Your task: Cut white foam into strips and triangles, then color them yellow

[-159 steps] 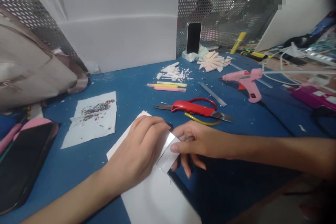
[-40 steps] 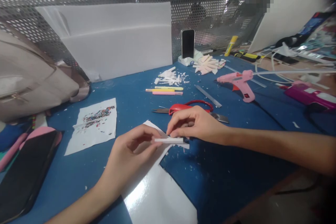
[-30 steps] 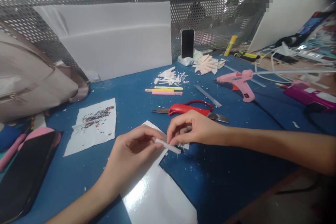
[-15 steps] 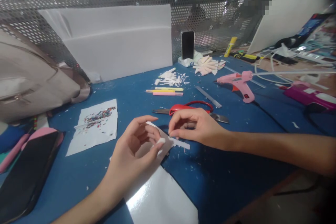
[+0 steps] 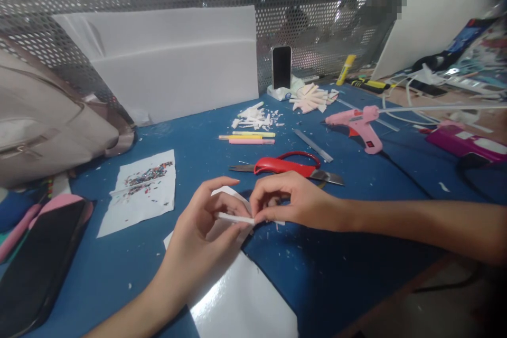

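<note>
A thin white strip (image 5: 234, 218), which may be rolled paper, lies across the fingers of my left hand (image 5: 198, 222). My left thumb presses on it from below while the index finger stays raised. My right hand (image 5: 291, 200) pinches the strip's right end between thumb and fingertips. Beneath both hands rest a white sheet (image 5: 226, 190) and a glossy white card (image 5: 245, 296). Part of a small flat strip (image 5: 280, 222) shows under my right hand. Just beyond that hand lie red-handled scissors (image 5: 277, 166) and a metal blade (image 5: 331, 177), partly covered.
White scraps (image 5: 255, 116), colored pens (image 5: 251, 141) and a pile of pale rolled pieces (image 5: 311, 97) lie farther back. A pink glue gun (image 5: 366, 124) with a cord sits right. Left are a paper with colorful bits (image 5: 134, 211), a phone (image 5: 43, 259) and a bag (image 5: 47, 111).
The white strip has turned from nearly end-on to lying sideways. My right hand, earlier apart from it, has moved slightly left and now grips its end.
</note>
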Motion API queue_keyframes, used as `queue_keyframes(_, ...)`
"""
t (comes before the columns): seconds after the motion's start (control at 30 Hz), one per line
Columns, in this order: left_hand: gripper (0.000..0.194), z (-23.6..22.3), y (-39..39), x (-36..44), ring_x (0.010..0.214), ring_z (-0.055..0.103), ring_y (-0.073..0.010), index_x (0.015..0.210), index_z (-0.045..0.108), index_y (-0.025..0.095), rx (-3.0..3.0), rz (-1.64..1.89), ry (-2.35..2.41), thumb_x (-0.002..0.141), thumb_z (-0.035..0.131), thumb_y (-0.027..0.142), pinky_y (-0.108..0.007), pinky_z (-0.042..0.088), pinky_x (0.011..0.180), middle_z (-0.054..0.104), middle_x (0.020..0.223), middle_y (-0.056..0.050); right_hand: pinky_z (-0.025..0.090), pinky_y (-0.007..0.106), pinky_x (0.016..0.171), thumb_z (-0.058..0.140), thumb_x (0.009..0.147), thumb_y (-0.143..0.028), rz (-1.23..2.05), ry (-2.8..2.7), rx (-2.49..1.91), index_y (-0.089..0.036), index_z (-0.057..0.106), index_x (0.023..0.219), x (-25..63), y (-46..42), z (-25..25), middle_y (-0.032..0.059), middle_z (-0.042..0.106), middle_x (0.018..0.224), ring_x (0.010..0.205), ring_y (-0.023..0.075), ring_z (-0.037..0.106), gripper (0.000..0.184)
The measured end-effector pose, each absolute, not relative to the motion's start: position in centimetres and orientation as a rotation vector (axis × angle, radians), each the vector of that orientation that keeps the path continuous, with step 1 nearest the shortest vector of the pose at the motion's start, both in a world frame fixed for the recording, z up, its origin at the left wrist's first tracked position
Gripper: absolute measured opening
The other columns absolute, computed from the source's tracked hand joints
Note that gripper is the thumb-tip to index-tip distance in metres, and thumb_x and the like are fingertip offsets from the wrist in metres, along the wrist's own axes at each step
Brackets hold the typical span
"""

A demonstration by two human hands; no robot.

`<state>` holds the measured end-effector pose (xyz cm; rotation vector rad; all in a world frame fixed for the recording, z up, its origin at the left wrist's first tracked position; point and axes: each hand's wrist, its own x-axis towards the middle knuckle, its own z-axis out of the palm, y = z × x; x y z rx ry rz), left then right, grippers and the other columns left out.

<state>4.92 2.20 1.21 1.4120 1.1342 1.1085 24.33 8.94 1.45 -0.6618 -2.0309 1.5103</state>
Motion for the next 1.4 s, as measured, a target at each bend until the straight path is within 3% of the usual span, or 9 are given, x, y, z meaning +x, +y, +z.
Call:
queue_keyframes(0.23, 0.042, 1.2, 2.7, 4.9, 0.067, 0.065, -0.0083, 0.112, 0.049, 0.021, 1.135, 1.107, 1.119, 0.079, 0.073, 0.02, -0.018, 0.055, 0.068, 0.069, 0.075, 0.004, 0.044, 0.021, 0.069, 0.061, 0.088, -0.015, 1.52, -2.061, -0.636, -0.016, 0.06, 0.086, 24.2, 9.1, 1.1, -0.0011, 0.058, 0.083, 0.075, 0.0096, 0.055, 0.003)
queue_keyframes(0.5, 0.03, 1.2, 3.0, 4.5, 0.067, 0.066, -0.0071, 0.1, 0.052, 0.021, 1.235, 1.141, 1.156, 0.078, 0.072, 0.017, -0.015, 0.053, 0.066, 0.069, 0.071, 0.005, 0.047, 0.025, 0.069, 0.058, 0.092, -0.022, 1.346, -1.926, -0.633, -0.016, 0.055, 0.087, 24.5, 8.9, 0.9, 0.0043, 0.058, 0.096, 0.078, 0.0111, 0.056, 0.008)
queue_keyframes(0.63, 0.012, 1.6, 2.9, 4.7, 0.07, 0.065, -0.007, 0.08, 0.059, 0.019, 1.364, 1.11, 1.167, 0.079, 0.07, 0.015, -0.014, 0.052, 0.065, 0.068, 0.074, 0.003, 0.05, 0.027, 0.073, 0.065, 0.087, -0.023, 1.315, -1.928, -0.64, -0.016, 0.056, 0.083, 24.4, 8.8, 0.8, 0.0035, 0.06, 0.09, 0.082, 0.0132, 0.06, 0.012)
queue_keyframes(0.73, 0.014, 1.4, 2.8, 4.7, 0.071, 0.063, -0.0081, 0.07, 0.061, 0.018, 1.461, 1.069, 1.185, 0.077, 0.073, 0.017, -0.014, 0.051, 0.063, 0.066, 0.076, 0.001, 0.051, 0.025, 0.072, 0.069, 0.084, -0.023, 1.337, -1.923, -0.662, -0.016, 0.062, 0.086, 24.4, 8.9, 1.0, 0.0026, 0.063, 0.088, 0.08, 0.0126, 0.062, 0.01)
queue_keyframes(0.97, 0.012, 1.1, 2.5, 4.3, 0.08, 0.063, -0.0101, 0.074, 0.067, 0.023, 1.604, 1.043, 1.146, 0.079, 0.069, 0.013, -0.019, 0.052, 0.075, 0.065, 0.084, 0.001, 0.05, 0.027, 0.072, 0.071, 0.083, -0.017, 1.26, -1.973, -0.518, -0.017, 0.075, 0.087, 24.5, 8.8, 1.0, 0.0028, 0.071, 0.082, 0.077, 0.0134, 0.062, 0.005)
queue_keyframes(1.17, 0.015, 1.6, 2.7, 4.1, 0.08, 0.063, -0.0108, 0.077, 0.071, 0.026, 1.709, 1.017, 1.142, 0.081, 0.065, 0.013, -0.019, 0.052, 0.072, 0.065, 0.084, 0.0, 0.052, 0.027, 0.07, 0.075, 0.079, -0.019, 1.332, -1.932, -0.462, -0.018, 0.076, 0.083, 24.7, 8.7, 1.2, 0.0028, 0.071, 0.08, 0.075, 0.0135, 0.064, 0.004)
queue_keyframes(1.4, 0.017, 1.0, 3.1, 3.0, 0.09, 0.062, -0.0124, 0.085, 0.07, 0.029, 1.899, 0.978, 1.189, 0.087, 0.062, 0.015, -0.025, 0.047, 0.084, 0.067, 0.094, 0.002, 0.052, 0.023, 0.064, 0.077, 0.077, -0.018, 1.544, -1.834, -0.508, -0.015, 0.075, 0.079, 24.9, 9.0, 1.4, 0.003, 0.069, 0.077, 0.07, 0.0119, 0.063, 0.004)
